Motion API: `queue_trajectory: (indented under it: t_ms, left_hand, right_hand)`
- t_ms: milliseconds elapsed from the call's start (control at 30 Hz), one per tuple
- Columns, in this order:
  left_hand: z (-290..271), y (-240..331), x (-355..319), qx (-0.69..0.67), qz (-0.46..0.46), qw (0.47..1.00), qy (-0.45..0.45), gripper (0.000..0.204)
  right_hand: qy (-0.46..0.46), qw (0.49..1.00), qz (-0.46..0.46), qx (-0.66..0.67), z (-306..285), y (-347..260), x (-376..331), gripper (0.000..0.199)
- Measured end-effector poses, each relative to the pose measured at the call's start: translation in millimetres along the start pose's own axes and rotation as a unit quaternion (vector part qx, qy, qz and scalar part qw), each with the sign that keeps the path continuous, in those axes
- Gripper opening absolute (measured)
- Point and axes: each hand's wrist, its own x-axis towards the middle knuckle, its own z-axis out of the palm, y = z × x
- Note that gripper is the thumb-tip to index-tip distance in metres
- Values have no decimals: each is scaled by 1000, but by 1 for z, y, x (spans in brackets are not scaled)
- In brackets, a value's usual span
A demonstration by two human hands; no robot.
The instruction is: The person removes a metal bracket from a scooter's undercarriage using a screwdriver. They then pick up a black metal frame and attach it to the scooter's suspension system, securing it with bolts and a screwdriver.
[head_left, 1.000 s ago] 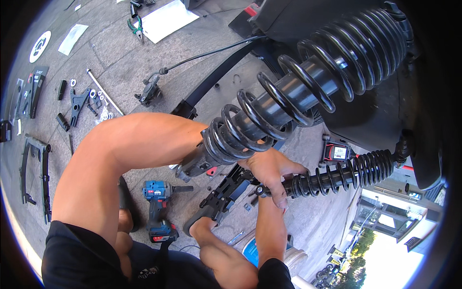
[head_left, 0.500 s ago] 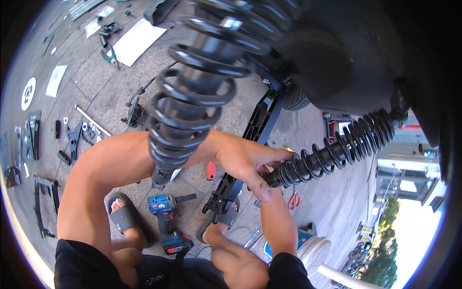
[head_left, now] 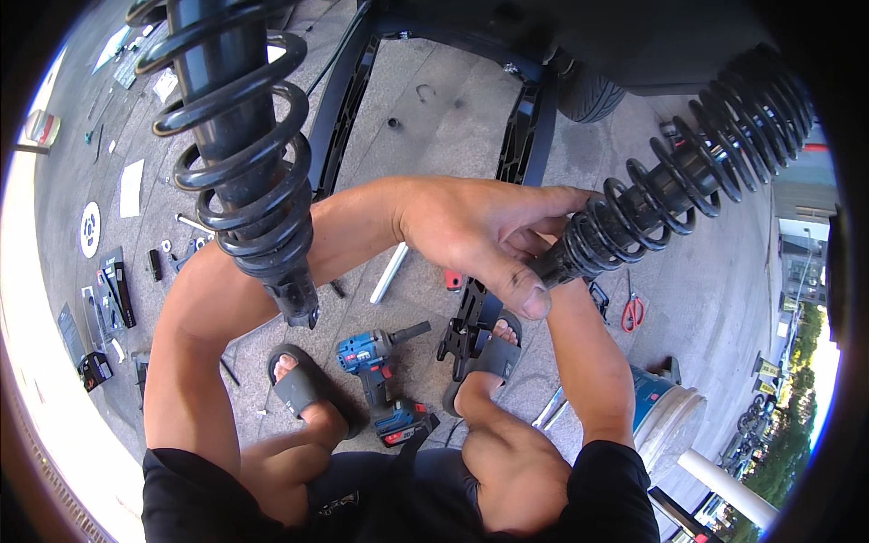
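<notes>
On stone paving, at far left, we see a pale round disc and a black parts packet lying well apart from the feet, set to the side, we judge, to leave working room. Next, a left-side coil-over shock slants down in front of the left forearm; its bracketed lower end meets nothing that we can see, so it appears to hang from above, though its top is out of view. Between two grey slide sandals, a blue cordless impact wrench rests on the ground, its long socket pointing right, likely parked there for easy reach.

At centre, the left hand crosses over to the right-side coil-over shock, which runs from the fingers toward the dark bodywork at upper right. We see the thumb below and the index finger above, closed about the shock's lower end, a hold that we read as steadying and aiming it. The right forearm rises to the same end, but the right hand is hidden behind, and we cannot tell what its fingers grip. Farther right, red-handled scissors lie on the paving and a blue-and-white bucket stands just beside the forearm, both seemingly kept clear of the shock.
</notes>
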Motion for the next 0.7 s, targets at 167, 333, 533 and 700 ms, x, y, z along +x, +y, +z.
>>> queue_trajectory:
  t_ms: [167, 333, 533, 700]
  left_hand:
    - [-2, -1, 2, 19, -11, 1000, 9, 103]
    - [-2, 0, 2, 9, 6, 1000, 18, 101]
    - [-4, -1, 3, 12, 37, 999, 4, 99]
    - [-4, 4, 3, 24, -1, 999, 22, 102]
  right_hand:
    - [-50, 997, -39, -51, -20, 8, 14, 54]
    - [-136, 986, -51, -79, -14, 8, 24, 54]
    - [-91, 995, -14, -33, 12, 5, 6, 51]
    - [-33, 989, -104, -100, 19, 15, -8, 45]
